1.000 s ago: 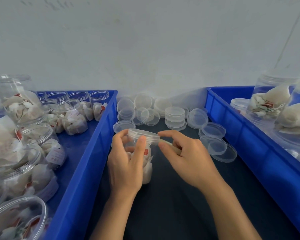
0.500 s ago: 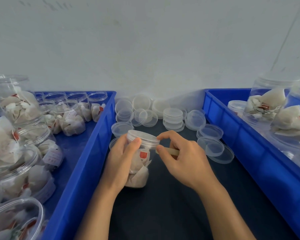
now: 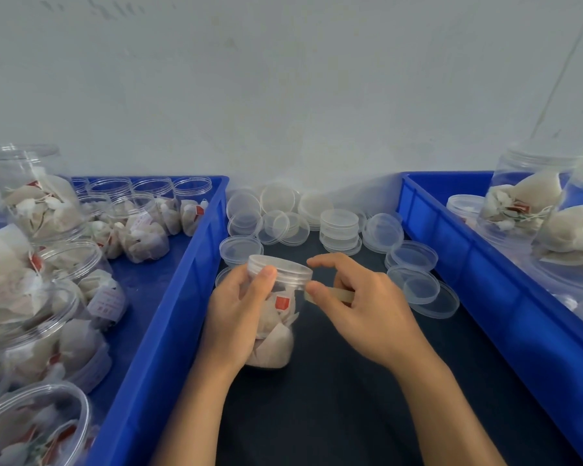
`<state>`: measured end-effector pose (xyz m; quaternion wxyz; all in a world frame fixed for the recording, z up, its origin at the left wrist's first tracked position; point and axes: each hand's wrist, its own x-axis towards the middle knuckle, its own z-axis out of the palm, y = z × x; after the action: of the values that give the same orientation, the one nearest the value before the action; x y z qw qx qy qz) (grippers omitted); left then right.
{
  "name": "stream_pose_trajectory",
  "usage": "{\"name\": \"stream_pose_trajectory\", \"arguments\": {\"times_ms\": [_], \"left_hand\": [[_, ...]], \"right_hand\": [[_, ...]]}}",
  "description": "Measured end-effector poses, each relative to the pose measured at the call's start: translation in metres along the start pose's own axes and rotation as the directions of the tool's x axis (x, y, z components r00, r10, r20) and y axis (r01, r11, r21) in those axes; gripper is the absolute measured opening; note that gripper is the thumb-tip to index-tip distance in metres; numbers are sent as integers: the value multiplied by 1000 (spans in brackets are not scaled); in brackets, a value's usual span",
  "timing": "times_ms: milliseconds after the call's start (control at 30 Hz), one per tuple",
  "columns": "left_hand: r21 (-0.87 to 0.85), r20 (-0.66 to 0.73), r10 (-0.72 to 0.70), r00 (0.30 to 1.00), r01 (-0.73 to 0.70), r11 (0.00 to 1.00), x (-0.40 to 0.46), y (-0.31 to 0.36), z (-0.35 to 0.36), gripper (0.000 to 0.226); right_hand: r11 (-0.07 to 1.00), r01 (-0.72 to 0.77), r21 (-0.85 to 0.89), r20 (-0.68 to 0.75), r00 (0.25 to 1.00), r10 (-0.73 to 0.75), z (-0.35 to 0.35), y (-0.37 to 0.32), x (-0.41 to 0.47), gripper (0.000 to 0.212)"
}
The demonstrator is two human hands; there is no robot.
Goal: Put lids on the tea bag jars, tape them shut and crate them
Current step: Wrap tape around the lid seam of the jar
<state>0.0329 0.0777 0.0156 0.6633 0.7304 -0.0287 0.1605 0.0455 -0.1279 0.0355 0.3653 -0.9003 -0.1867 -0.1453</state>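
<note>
Your left hand (image 3: pixel 239 314) wraps round one clear plastic jar of white tea bags (image 3: pixel 275 317), thumb curled up against the side of its clear screw lid (image 3: pixel 280 269), which sits on the jar. The jar stands on the dark table top (image 3: pixel 334 398) between two blue plastic crates. Your right hand (image 3: pixel 360 307) pinches a short strip of yellowish tape (image 3: pixel 334 293) between thumb and a finger, its free end touching the jar just below the lid rim; the forefinger is stretched out above the lid's far edge.

Beyond your fingertips lie loose clear lids (image 3: pixel 340 227), about fifteen or more, some stacked; an exact count cannot be made.

The left blue crate (image 3: pixel 169 314) holds open jars of tea bags (image 3: pixel 145 230), at least ten. The right blue crate (image 3: pixel 468 264) holds two large jars of tea bags (image 3: pixel 525 203) in clear view, with more cut off at the edge.
</note>
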Motion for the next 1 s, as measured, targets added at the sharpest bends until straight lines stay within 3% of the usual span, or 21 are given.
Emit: {"name": "stream_pose_trajectory", "arguments": {"times_ms": [100, 267, 700, 1000], "left_hand": [[-32, 10, -32, 999, 33, 999, -1, 2, 1, 41], [-90, 13, -142, 990, 143, 986, 1, 1, 3, 41], [-172, 121, -185, 975, 204, 964, -2, 2, -1, 49], [-260, 183, -175, 967, 219, 941, -4, -2, 4, 65]], "right_hand": [[999, 35, -22, 9, 999, -35, -4, 0, -3, 30], [981, 50, -186, -95, 993, -69, 2, -9, -4, 28], [998, 17, -68, 28, 999, -15, 1, -6, -3, 33], [1000, 4, 23, 20, 1000, -4, 1, -4, -5, 23]]}}
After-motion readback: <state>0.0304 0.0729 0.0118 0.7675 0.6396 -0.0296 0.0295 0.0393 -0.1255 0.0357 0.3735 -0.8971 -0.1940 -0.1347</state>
